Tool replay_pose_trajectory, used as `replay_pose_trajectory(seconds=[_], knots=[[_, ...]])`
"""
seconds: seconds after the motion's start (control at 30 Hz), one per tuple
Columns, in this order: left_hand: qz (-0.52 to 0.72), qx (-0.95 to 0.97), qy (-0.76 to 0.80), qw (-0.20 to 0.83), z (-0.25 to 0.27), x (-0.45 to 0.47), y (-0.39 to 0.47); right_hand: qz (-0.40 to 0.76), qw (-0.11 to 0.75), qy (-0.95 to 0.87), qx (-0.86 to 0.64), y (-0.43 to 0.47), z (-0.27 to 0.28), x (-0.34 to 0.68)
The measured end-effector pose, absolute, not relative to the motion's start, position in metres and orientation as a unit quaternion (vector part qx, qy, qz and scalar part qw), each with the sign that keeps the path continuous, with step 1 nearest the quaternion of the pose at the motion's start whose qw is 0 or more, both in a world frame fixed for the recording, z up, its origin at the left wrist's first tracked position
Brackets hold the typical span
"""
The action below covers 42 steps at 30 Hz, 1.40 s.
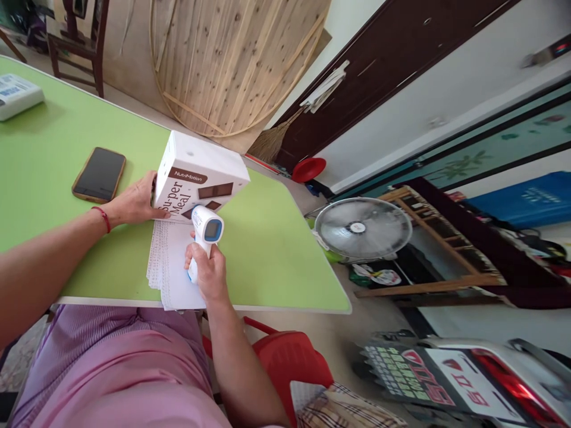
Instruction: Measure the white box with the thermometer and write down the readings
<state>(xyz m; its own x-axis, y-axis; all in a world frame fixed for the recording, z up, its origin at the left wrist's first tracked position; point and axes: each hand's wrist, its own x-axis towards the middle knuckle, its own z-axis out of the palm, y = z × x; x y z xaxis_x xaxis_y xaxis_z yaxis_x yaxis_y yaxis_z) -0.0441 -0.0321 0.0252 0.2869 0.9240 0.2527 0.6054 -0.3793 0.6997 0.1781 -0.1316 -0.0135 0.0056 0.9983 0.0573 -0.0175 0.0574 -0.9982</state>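
Note:
My left hand (138,200) is closed on the lower left end of a white box (209,160), its thumb across the printed front. The box carries a brown "NutriMotion" label and the words "Super Meal". In my right hand (210,268) is a white and blue infrared thermometer (207,227), held upright by its handle. Its small grey screen faces me, and its head is just in front of the box. Beneath both lies a stack of white paper sheets (178,279), reaching the table's near edge. A phone (100,174) in a brown case rests left of the box.
The green table (285,255) ends at a rounded corner on the right. A white package (18,95) lies at its far left. Beyond stand a fan (357,227), a red chair (289,359), a wooden chair (78,44) and a large round wooden board (236,59).

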Motion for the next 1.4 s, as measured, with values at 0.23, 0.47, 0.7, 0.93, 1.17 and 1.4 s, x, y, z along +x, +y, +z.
replay_pose_trajectory(seconds=[0.23, 0.47, 0.7, 0.93, 1.17, 1.4], knots=[[0.326, 0.746, 0.496, 0.303, 0.021, -0.047, -0.028, 0.461, 0.628, -0.448, -0.438, -0.149, 0.012, 0.187], [0.329, 0.747, 0.488, 0.308, 0.022, -0.047, -0.029, 0.205, 0.470, -0.605, -0.609, -0.119, 0.005, 0.274], [0.315, 0.755, 0.495, 0.292, 0.022, -0.049, -0.029, 0.098, 0.206, -0.812, -0.537, -0.056, -0.002, 0.331], [0.318, 0.753, 0.495, 0.295, 0.026, -0.049, -0.032, 0.046, 0.134, -0.866, -0.479, -0.022, 0.001, 0.329], [0.318, 0.754, 0.491, 0.299, 0.022, -0.048, -0.029, 0.013, 0.240, -0.842, -0.483, -0.051, 0.004, 0.312], [0.293, 0.788, 0.489, 0.231, 0.015, -0.050, -0.026, 0.062, 0.181, -0.826, -0.530, -0.093, 0.017, 0.259]])
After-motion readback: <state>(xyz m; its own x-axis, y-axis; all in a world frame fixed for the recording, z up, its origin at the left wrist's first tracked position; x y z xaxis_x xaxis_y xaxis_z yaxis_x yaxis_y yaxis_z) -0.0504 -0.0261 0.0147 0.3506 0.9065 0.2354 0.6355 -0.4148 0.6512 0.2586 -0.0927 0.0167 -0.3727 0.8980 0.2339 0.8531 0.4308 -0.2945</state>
